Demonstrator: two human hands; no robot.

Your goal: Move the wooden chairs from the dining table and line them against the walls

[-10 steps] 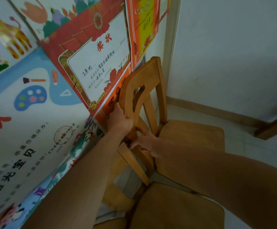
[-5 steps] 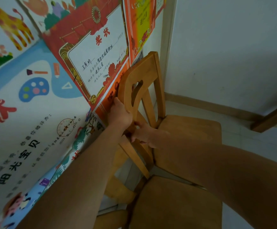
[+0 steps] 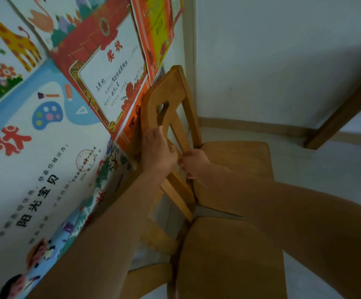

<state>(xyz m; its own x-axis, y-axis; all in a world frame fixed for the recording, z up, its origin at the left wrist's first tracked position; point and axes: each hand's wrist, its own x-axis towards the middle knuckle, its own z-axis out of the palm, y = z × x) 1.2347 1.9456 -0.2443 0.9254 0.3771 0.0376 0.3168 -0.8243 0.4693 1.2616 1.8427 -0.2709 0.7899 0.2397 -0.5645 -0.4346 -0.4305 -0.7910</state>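
Observation:
A wooden chair (image 3: pixel 237 160) with a tan seat stands in the room's corner, its backrest (image 3: pixel 166 96) leaning against the poster-covered wall. My left hand (image 3: pixel 157 151) wraps the backrest's near edge below the heart-shaped cutout. Close beside it, my right hand (image 3: pixel 193 162) grips a slat of the same backrest, just above the seat. A second wooden chair (image 3: pixel 229 255) sits nearer to me, seat touching the first chair's seat; its own backrest is mostly hidden by my left arm.
Colourful posters and award certificates (image 3: pixel 102 67) cover the left wall. A plain white wall (image 3: pixel 272 50) with a brown skirting board closes the corner. A wooden table leg (image 3: pixel 339 117) slants down at the right, over pale tiled floor (image 3: pixel 336 169).
My hands have stayed on the far chair's backrest, with my right hand shifting slightly nearer my left. The view has tilted, so the chair sits a little lower and further right in frame.

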